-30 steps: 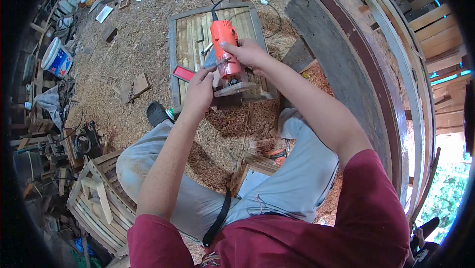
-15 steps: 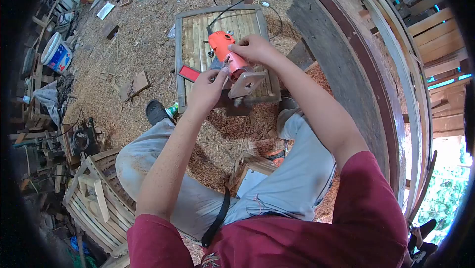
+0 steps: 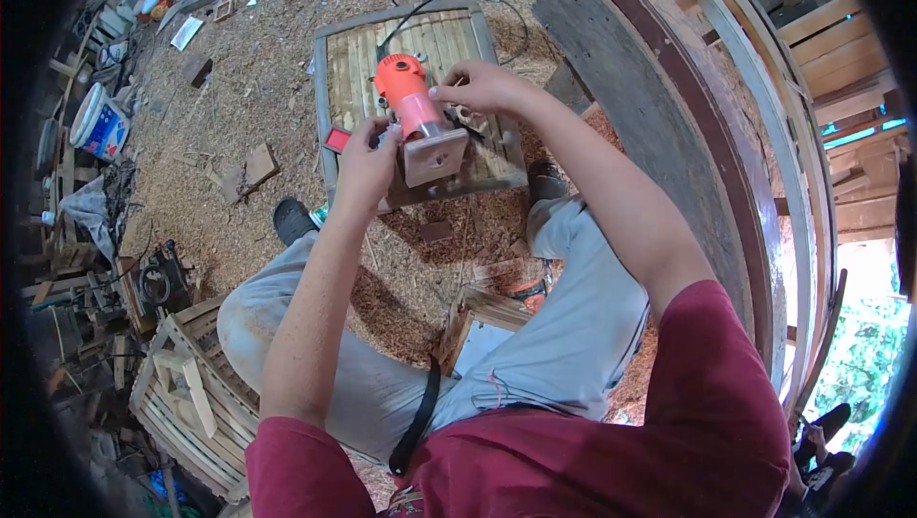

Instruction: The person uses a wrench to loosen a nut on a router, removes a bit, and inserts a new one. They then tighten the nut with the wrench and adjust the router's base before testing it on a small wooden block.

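Observation:
An orange trim router (image 3: 411, 102) lies over a slatted wooden panel (image 3: 358, 50), its square base plate (image 3: 437, 157) facing me. My left hand (image 3: 365, 166) is closed at the router's left side, thumb and fingertips pinching by the base. On the other side, my right hand (image 3: 487, 90) has its thumb against the orange body and its fingers curled. Below those fingers shows a small dark piece (image 3: 465, 124). A black cord (image 3: 420, 8) runs from the router's top end. Left of my left hand sits a small red rectangular thing (image 3: 336, 140).
Long boards (image 3: 650, 88) lean along my right. A white bucket (image 3: 100, 124) stands at the left, near scrap wood (image 3: 256, 166) on the shavings-covered ground. A slatted wooden piece (image 3: 191, 413) lies by my left knee, and a wooden frame (image 3: 465, 322) between my legs.
The router has turned more upright in view, its base plate showing squarer and further left. Both hands have shifted left with it, and the whole view has moved slightly.

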`<control>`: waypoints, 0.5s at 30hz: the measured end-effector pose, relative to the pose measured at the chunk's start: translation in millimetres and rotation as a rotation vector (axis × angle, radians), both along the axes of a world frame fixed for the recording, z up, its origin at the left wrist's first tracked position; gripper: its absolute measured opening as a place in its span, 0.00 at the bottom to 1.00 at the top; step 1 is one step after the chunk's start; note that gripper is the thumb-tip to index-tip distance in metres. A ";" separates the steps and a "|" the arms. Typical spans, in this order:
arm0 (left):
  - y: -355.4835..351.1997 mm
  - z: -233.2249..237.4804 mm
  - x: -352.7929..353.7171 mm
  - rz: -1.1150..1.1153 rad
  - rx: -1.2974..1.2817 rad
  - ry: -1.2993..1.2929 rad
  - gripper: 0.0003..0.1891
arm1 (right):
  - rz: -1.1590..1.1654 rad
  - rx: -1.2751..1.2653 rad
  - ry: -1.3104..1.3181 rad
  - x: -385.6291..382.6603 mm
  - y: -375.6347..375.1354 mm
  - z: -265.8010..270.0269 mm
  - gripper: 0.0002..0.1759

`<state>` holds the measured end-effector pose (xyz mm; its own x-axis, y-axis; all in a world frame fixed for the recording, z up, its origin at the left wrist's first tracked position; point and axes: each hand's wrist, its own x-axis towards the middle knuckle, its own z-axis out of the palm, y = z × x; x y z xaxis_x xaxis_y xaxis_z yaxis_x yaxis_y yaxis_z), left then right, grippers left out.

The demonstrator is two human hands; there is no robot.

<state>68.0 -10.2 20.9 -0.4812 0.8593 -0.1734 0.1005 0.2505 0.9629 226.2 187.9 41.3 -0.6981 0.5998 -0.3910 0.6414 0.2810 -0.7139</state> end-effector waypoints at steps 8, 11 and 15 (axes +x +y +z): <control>-2.6 -5.7 -10.0 0.015 -0.086 -0.073 0.18 | 0.055 0.049 0.003 9.1 -16.8 2.8 0.32; -1.7 -7.9 -18.5 0.059 -0.142 -0.147 0.21 | 0.054 0.113 0.009 19.8 -23.0 9.4 0.30; -7.1 10.7 -20.0 0.026 -0.151 -0.228 0.27 | 0.238 0.470 -0.290 41.7 -68.0 38.2 0.25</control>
